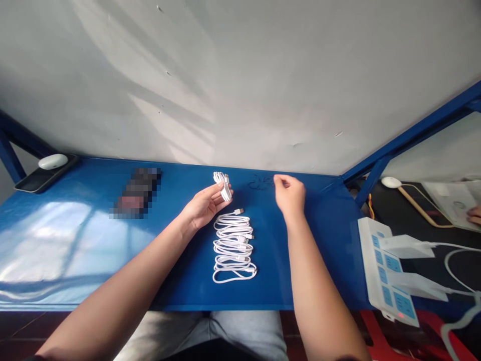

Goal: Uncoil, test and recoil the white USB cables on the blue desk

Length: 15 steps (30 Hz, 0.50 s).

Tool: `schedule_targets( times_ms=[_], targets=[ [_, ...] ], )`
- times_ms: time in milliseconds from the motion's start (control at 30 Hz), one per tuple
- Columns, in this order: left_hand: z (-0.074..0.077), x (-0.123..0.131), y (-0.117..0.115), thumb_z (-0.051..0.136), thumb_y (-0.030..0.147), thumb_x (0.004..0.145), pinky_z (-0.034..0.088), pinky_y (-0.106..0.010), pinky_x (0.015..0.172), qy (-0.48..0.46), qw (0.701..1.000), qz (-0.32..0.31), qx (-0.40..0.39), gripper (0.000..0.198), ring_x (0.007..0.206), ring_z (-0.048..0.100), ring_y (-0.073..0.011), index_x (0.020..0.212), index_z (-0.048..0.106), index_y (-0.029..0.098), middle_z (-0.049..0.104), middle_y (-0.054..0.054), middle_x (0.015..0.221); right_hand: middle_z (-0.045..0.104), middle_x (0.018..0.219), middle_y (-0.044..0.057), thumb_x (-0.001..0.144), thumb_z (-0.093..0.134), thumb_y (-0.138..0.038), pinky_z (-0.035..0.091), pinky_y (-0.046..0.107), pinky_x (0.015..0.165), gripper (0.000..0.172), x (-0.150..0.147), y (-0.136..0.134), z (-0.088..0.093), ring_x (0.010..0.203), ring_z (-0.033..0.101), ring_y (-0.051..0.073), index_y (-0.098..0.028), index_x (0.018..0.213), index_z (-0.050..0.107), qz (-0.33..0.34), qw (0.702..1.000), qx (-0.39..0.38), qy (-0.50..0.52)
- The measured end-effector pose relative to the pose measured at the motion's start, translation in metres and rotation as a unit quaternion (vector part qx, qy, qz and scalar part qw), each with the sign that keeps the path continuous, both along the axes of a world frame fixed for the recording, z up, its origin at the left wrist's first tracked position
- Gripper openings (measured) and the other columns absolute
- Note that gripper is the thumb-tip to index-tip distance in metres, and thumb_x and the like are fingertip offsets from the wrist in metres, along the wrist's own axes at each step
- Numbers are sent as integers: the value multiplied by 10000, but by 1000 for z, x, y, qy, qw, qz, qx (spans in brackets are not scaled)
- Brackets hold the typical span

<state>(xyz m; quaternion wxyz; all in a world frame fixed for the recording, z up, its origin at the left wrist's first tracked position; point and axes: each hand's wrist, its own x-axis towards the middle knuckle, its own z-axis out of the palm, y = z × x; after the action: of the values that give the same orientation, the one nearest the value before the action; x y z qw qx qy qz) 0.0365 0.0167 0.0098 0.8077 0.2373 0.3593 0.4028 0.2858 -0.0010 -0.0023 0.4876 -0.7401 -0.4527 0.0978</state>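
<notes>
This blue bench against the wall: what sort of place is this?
It looks like a small electronics workroom: coiled white cables on the blue metal bench, a power strip with plugged-in adapters at its edge, and another person's hand at a neighbouring bench.

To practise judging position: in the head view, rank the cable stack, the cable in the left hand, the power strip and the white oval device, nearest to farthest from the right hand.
1. Too close to call: white cable stack, on the table, left of the right hand; coiled white cable, in the left hand.
2. Power strip, to the right.
3. White oval device, far left.
</notes>
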Motion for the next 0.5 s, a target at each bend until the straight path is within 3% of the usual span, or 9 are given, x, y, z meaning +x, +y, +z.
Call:
schedule_targets(
  times_ms=[100, 167, 333, 500],
  targets=[
    [6, 0, -1, 723, 235, 902, 623, -288, 857, -16, 1000, 3, -15, 192, 930, 741, -171, 1052, 746, 118, 765, -108, 1052, 705, 1167, 113, 880, 607, -261, 426, 469, 979, 280, 28, 7, -6, 1078, 578, 294, -227, 1087, 792, -102, 989, -93, -53],
    [7, 0, -2, 707, 215, 912, 627, -291, 842, -23, 1000, 8, -19, 179, 932, 743, -179, 1054, 741, 113, 763, -107, 1048, 658, 1250, 86, 899, 609, -297, 359, 505, 1031, 280, 32, 11, -11, 1177, 507, 314, -288, 1120, 781, -132, 977, -148, -78],
    [2, -1, -2, 686, 208, 924, 623, -285, 830, -34, 999, -11, -5, 169, 935, 742, -185, 1061, 742, 126, 757, -101, 1065, 595, 1238, 72, 916, 619, -393, 265, 516, 1039, 261, 25, 16, -20, 1176, 441, 312, -355, 1123, 774, -142, 961, -207, -112],
    [-1, -2, -1, 639, 190, 949, 628, -322, 851, -30, 999, -40, 3, 210, 963, 731, -190, 1125, 724, 111, 742, -116, 1085, 588, 1179, 68, 878, 645, -351, 240, 504, 1021, 180, 26, 17, -21, 1132, 424, 301, -318, 966, 799, -149, 966, -187, -102]
  ],
)
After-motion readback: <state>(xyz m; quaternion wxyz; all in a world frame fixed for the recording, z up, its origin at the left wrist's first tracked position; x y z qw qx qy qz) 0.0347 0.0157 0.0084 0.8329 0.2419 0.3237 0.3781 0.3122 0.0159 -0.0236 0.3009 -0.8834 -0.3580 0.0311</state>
